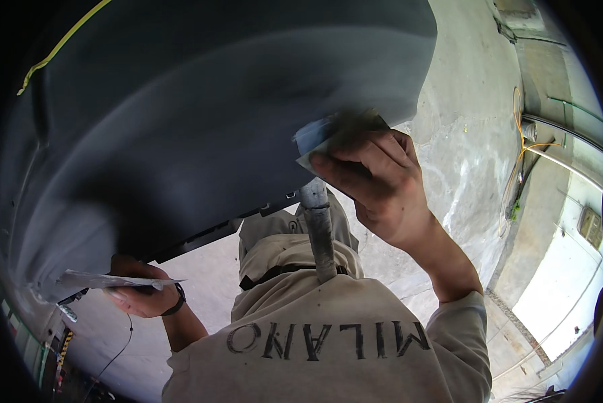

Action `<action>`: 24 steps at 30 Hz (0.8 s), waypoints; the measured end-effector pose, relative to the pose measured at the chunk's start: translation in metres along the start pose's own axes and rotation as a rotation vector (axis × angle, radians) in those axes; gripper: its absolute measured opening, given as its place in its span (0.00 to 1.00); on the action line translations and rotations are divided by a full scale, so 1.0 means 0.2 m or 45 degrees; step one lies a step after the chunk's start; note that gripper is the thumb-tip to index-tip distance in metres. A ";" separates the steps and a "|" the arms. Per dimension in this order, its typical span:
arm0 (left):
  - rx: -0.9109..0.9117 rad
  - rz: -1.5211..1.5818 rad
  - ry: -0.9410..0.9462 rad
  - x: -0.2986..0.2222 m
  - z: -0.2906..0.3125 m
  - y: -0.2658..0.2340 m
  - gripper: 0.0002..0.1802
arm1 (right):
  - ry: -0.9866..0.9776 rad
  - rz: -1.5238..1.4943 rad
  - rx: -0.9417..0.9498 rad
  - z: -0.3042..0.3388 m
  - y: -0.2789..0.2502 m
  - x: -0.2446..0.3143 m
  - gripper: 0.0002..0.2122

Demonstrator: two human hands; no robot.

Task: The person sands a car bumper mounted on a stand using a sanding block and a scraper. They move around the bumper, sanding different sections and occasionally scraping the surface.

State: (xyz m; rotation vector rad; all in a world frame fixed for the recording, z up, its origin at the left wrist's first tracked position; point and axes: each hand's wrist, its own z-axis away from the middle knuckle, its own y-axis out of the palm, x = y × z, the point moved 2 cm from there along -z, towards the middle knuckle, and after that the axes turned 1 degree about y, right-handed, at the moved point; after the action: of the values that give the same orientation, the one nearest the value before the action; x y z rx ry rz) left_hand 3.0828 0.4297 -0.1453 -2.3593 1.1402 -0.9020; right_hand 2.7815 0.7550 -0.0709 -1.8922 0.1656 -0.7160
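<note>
A large, curved dark grey panel (247, 101), like a vehicle body part, spans the area ahead of me. My right hand (385, 178) presses a thin folded sheet (313, 138) to its surface near the right end; motion blurs the sheet's far side and part of the fingers. Whether it is sandpaper or a cloth I cannot tell. At the panel's lower left edge, my left hand (140, 289) is closed around a flat pale sheet of paper (103, 279), held nearly edge-on. Some of that hand's fingers are in shadow.
A grey wrapped pole (319, 232) stands between the panel and my body. Yellow tape (60, 48) runs along the panel's upper left. To the right, an orange cable (518, 134) and a pale pipe (566, 166) lie by the concrete floor (472, 168). A thin dark cord (117, 349) hangs lower left.
</note>
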 end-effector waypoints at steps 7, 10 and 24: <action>-0.142 0.079 -0.025 0.02 -0.01 0.05 0.36 | 0.052 0.109 0.124 -0.05 -0.12 -0.03 0.18; -0.127 0.062 -0.011 0.02 0.01 0.05 0.36 | 0.075 0.120 -0.125 -0.08 -0.07 -0.02 0.17; -0.047 0.478 -0.361 -0.04 0.04 0.08 0.27 | -0.098 0.029 0.137 -0.05 -0.03 0.06 0.19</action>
State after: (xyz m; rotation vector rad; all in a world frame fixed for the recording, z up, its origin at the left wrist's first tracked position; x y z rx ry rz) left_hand 3.0765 0.4269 -0.1635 -2.1091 1.4176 -0.4072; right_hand 2.7844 0.7437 -0.0572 -1.8090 0.0979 -0.6239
